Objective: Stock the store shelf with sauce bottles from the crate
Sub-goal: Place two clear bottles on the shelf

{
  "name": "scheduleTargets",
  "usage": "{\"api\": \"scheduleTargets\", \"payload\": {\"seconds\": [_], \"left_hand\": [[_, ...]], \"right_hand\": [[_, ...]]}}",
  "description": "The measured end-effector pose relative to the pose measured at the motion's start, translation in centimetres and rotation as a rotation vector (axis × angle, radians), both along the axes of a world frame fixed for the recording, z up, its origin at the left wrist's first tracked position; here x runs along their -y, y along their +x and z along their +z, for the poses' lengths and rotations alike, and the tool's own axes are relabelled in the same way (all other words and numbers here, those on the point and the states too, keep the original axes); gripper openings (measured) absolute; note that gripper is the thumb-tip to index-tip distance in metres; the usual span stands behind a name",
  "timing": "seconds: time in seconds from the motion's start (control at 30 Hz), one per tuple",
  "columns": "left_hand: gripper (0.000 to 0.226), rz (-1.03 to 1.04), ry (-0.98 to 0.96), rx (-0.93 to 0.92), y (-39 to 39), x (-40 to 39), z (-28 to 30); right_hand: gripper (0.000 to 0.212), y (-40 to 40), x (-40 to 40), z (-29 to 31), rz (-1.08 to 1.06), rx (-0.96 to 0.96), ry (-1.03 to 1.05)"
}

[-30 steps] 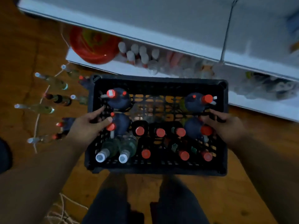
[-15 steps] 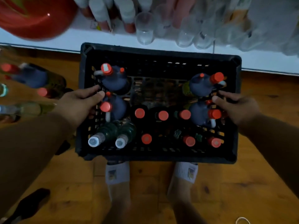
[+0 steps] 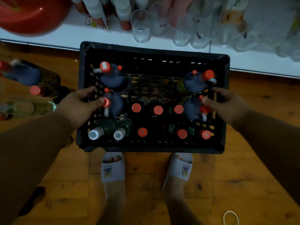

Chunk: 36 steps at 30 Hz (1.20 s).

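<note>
Nearest the camera stand two feet in pale slippers (image 3: pixel 113 169) on a wooden floor (image 3: pixel 227 184), and just beyond the toes sits the black plastic crate (image 3: pixel 151 146), its far wall close against the white store shelf (image 3: pixel 243 60). The left hand (image 3: pixel 78 106) grips the crate's left wall, fingers hooked over the rim and the thumb lying by an orange cap; the right hand (image 3: pixel 227 104) grips the right wall the same way, fingers curled over the edge. Inside the crate the sauce bottles stand upright: a near row of two white-capped green bottles (image 3: pixel 105 133) and orange-capped dark bottles (image 3: pixel 142 132), a middle row of more orange caps, and four rounded blue jugs (image 3: pixel 113 77) with side handles toward the corners. The centre and back of the crate hold nothing.

Loaded like this the crate is likely heavy, and its lattice walls may flex, so a grip at both side rims is the sensible hold. The bottles look like glass or hard plastic, smooth and probably slippery; each is best taken round the neck just under the cap, the jugs by their handles.

Beyond, the shelf already carries clear drinking glasses (image 3: pixel 140 26) and capped bottles; a red basin (image 3: pixel 30 15) lies at far left. More bottles (image 3: pixel 29 108) stand on the floor to the left
</note>
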<state>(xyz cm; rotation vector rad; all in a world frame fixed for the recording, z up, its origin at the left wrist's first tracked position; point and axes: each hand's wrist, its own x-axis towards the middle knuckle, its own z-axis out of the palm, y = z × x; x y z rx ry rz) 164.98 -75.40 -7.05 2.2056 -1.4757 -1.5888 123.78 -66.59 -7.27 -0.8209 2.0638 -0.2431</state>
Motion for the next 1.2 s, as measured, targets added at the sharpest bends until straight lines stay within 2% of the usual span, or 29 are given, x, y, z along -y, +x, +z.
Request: {"api": "scheduleTargets", "payload": {"seconds": [0.07, 0.17, 0.23, 0.33, 0.47, 0.57, 0.67, 0.73, 0.83, 0.93, 1.03, 1.1, 1.2], "left_hand": [[0.061, -0.122, -0.046, 0.150, 0.1, -1.3, 1.9], [0.059, -0.269, -0.061, 0.270, -0.2, -3.8, 5.9], [0.060, -0.319, -0.030, 0.256, -0.4, -5.0, 8.0], [0.060, -0.342, -0.075, 0.247, -0.4, -6.1, 9.5], [0.054, -0.380, -0.106, 0.267, 0.0, -6.4, 8.4], [0.049, -0.403, -0.087, 0.226, 0.4, -6.3, 6.3], [0.054, -0.571, -0.044, 0.275, 1.2, -6.4, 3.7], [0.055, -0.718, -0.053, 0.339, 1.6, -6.5, 2.3], [0.042, -0.900, -0.090, 0.500, 1.0, -6.5, 1.4], [0.047, -1.020, -0.111, 0.711, -0.6, -6.3, 0.8], [0.046, -1.105, -0.115, 0.822, -1.2, -5.9, 0.3], [0.036, -1.051, -0.119, 0.805, -1.0, -5.6, 0.8], [0.030, -0.999, -0.164, 0.751, -0.8, -6.1, 2.6]], "right_hand": [[0.091, 1.6, -0.8, 1.9, 0.081, -0.099, 0.065], [0.069, 5.9, -2.5, 5.8, 0.241, -0.198, 0.063], [0.070, 9.1, -3.2, 7.6, 0.369, -0.117, 0.018], [0.064, 12.7, -3.4, 8.8, 0.372, 0.008, -0.010], [0.064, 16.2, -2.3, 8.3, 0.382, 0.024, -0.073], [0.062, 17.9, -1.8, 6.2, 0.444, 0.067, -0.027], [0.063, 19.7, -1.5, 4.1, 0.604, 0.096, 0.002], [0.066, 20.9, -1.6, 2.5, 0.749, 0.078, 0.014], [0.061, 22.5, -1.2, 0.5, 0.909, 0.041, 0.032], [0.046, 23.5, -0.3, -0.6, 1.003, -0.018, 0.015], [0.044, 24.1, 1.0, -1.1, 1.104, -0.026, 0.021], [0.038, 24.2, 1.4, -0.9, 1.099, 0.016, 0.032], [0.039, 23.5, 1.2, 1.5, 0.931, 0.094, -0.001]]}}
